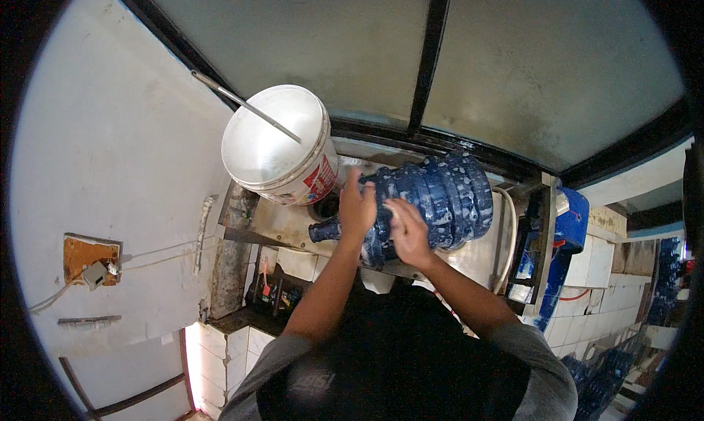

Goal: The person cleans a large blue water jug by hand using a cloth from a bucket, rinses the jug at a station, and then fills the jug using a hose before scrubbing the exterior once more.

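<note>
A large blue ribbed plastic water jug (448, 201), streaked with white suds, lies on its side in front of me. Its narrow neck (325, 231) points left. My left hand (358, 207) is over the jug's shoulder end, fingers stretched out and thumb apart. Blur hides whether it touches the plastic. Against the near side of the jug's body is my right hand (411, 234), fingers curled. Between its fingers shows the edge of a small pale thing (391, 207), perhaps a sponge; most of it is hidden.
A white plastic bucket (275, 140) with a metal rod (247, 106) leaning in it stands behind left on the metal counter (286, 223). A pale hose (511, 239) curves at the right end. Dark-framed frosted panes (330, 41) rise behind. A socket box (96, 272) hangs on the left wall.
</note>
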Motion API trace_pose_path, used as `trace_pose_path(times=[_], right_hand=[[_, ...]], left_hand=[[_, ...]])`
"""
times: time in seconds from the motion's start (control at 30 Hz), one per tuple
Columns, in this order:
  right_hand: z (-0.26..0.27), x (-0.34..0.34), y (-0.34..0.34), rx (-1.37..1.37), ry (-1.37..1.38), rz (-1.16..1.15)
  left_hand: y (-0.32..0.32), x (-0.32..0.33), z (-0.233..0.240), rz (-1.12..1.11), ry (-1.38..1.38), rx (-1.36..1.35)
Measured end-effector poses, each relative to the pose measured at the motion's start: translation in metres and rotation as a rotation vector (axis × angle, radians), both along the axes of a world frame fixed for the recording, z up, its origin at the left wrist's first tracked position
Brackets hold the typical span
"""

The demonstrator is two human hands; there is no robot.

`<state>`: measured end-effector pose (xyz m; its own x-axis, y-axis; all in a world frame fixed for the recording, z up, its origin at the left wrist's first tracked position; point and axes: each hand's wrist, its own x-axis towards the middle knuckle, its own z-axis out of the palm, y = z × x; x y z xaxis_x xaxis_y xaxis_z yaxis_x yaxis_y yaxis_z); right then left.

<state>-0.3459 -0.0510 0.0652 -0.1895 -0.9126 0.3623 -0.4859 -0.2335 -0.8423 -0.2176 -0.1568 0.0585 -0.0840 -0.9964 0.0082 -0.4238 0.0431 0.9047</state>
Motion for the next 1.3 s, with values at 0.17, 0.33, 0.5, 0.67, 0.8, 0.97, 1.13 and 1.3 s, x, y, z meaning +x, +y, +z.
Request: trace_pose_path(times=[0.17,0.33,0.5,0.67,0.8,0.97,1.13,1.3], right_hand=[[0.017,-0.084,0.009,-0.063,0.552,-0.455],[-0.005,-0.053,-0.038,0.077,0.696,-0.566],[-0.002,-0.019,-0.02,0.121,0.641,-0.264],[0.001,-0.079,0.013,0.103,0.901,-0.343],[0.036,-0.056,-0.062,0.504,0.607,-0.266],[-0.011,0.016,-0.034,0.128,0.68,-0.195],[0.014,0.004,0.001,0.089,0.969,-0.295],[0.026,0.03,-0.093,0.564,0.626,-0.143]], left_hand=[[0.0,-0.005,-0.006,-0.127,-0.636,-0.288],[-0.003,-0.006,-0.015,-0.174,-0.616,-0.376],[-0.022,-0.002,-0.019,-0.211,-0.522,-0.348],[-0.018,-0.005,-0.02,-0.206,-0.586,-0.417],[-0.019,-0.005,-0.02,-0.189,-0.545,-0.395],[-0.041,-0.007,0.003,-0.168,-0.359,-0.088],[-0.035,-0.003,-0.013,-0.137,-0.43,-0.219],[-0.046,-0.005,-0.008,-0.111,-0.179,0.074]])
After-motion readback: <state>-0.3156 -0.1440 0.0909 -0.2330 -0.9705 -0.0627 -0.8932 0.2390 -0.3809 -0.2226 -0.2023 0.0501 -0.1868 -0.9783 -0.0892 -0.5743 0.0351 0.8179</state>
